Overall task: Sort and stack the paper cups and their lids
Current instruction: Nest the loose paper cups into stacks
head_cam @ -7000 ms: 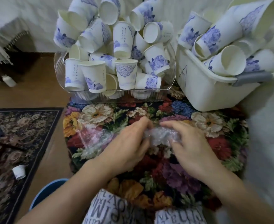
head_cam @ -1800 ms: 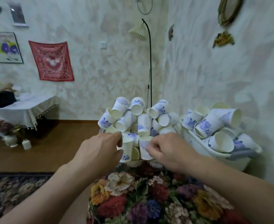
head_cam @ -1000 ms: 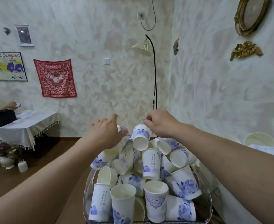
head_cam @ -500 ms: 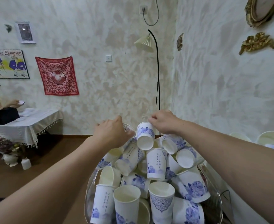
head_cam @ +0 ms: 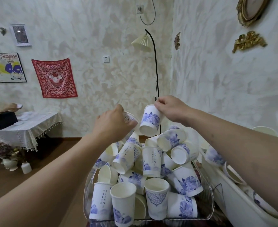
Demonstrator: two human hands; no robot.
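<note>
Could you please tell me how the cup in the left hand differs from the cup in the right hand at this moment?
The cup in the right hand shows nearly whole, while the cup in the left hand is mostly hidden behind the left hand. The right hand pinches its cup by the base, mouth tilted down toward the camera; the left hand wraps around its cup's side. Both are white paper cups with blue print, held above the pile.

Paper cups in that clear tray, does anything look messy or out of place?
Yes: the white-and-blue paper cups lie jumbled in the clear plastic tray, tipped every way, none nested. Each hand, left hand and right hand, grips one cup.
</note>
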